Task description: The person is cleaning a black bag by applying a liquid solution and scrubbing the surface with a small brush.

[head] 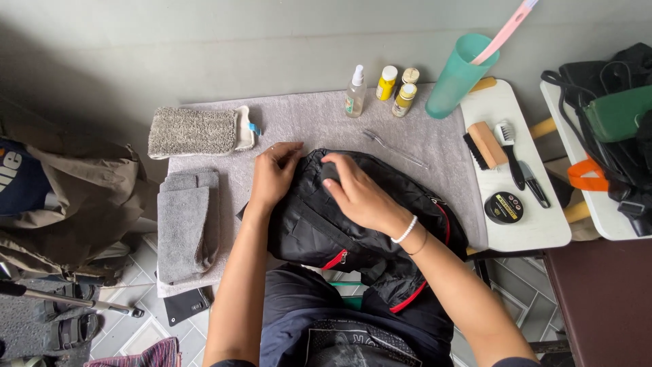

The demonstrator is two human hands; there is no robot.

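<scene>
Two hands rest on a black backpack (353, 224) with red zip trim, which lies flat across the grey towel (305, 122) covering the tabletop and droops over the near edge toward the person's lap. Left hand (273, 173): fingers curled over the bag's upper left edge, pressing it down, apparently to keep the fabric taut and steady. Right hand (360, 194): palm down on the bag's top panel, fingertips closed round a small dark item; what it is cannot be made out. A white bead bracelet (406, 230) sits on that wrist.

Just beyond the bag lies a clear thin tool (394, 148), within easy reach. Along the far edge stand a clear spray bottle (354, 92) and three small yellow bottles (397, 87), grouped upright. A teal cup (460, 75) holding a pink-handled brush stands at the towel's corner.

Left of the bag: a folded grey cloth (185, 228) and a grey microfibre pad (197, 131), set apart from the work area. On the white side table (536, 228) to the right: a wooden brush (483, 144), a small black-handled brush (511, 153) and a round tin (504, 207), laid side by side.
</scene>
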